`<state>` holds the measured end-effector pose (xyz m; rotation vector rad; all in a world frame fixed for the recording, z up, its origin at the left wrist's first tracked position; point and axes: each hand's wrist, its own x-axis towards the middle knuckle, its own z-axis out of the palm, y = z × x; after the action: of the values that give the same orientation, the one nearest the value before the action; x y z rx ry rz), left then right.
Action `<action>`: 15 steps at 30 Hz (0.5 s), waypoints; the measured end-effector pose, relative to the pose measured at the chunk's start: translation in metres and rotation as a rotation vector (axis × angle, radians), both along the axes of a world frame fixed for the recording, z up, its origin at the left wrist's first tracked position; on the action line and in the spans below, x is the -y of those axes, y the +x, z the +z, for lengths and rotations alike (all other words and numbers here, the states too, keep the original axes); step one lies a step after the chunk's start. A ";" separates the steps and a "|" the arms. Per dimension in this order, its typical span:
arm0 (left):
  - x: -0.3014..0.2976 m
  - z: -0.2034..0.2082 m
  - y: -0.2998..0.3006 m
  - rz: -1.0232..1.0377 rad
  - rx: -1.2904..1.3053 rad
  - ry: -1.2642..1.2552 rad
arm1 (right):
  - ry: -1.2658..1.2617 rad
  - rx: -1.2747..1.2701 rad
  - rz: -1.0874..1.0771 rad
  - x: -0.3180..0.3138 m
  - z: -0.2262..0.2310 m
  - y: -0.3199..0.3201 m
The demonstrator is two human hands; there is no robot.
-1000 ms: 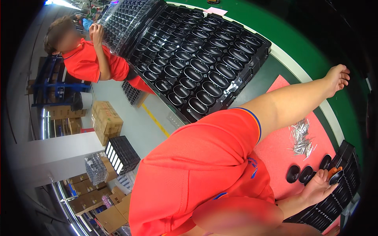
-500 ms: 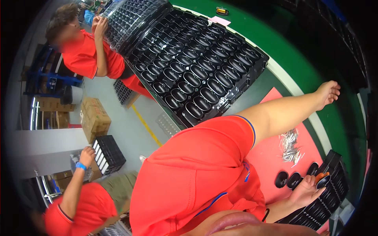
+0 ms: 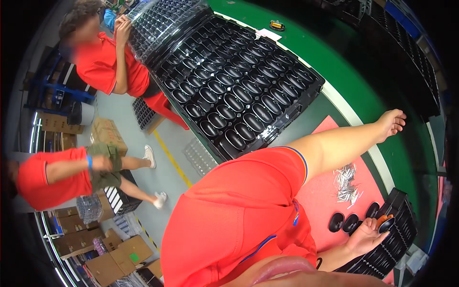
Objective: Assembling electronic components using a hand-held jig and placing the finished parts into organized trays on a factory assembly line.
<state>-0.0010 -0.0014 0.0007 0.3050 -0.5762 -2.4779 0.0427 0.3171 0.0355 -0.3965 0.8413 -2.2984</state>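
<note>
My right hand [image 3: 367, 239] is at the lower right, fingers closed round a dark oval shell [image 3: 386, 226] with an orange part against it. Much of the grip is hidden behind the fingers. Beside this hand, several black oval shells [image 3: 336, 222] sit on a pink mat [image 3: 313, 203]. My left hand [image 3: 392, 125], at the end of a bare stretched arm, hangs over the edge of a green surface [image 3: 344, 71]. Its fingers are curled, and nothing shows in them. Between the two arms lies a loose pile of thin silvery pins [image 3: 346, 185] on the mat.
A black slotted tray [image 3: 394, 239] stands beside my right hand. Farther off, a big black tray [image 3: 313, 91] holds rows of oval shells. A person in red [image 3: 107, 71] handles a clear tray [image 3: 167, 16]; another person [image 3: 62, 174] is in the aisle near cardboard boxes [image 3: 107, 268].
The person at lower left has moved up the aisle, with legs now in view. Both my hands have shifted slightly; my right still holds the oval shell. The view has turned a little.
</note>
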 end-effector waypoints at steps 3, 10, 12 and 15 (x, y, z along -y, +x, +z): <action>0.000 -0.001 -0.001 0.000 0.000 -0.001 | 0.003 0.024 0.001 0.000 0.001 0.000; -0.001 0.000 0.000 -0.006 0.004 -0.007 | 0.005 0.038 -0.010 -0.002 -0.001 -0.001; -0.001 0.000 0.000 0.001 0.001 -0.015 | -0.033 0.050 0.043 -0.001 0.000 0.000; -0.002 -0.001 -0.001 0.001 -0.002 -0.011 | 0.029 0.011 -0.033 0.000 0.004 0.003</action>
<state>-0.0020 0.0007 -0.0002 0.2981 -0.5881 -2.4728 0.0461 0.3166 0.0391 -0.3592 0.8805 -2.3143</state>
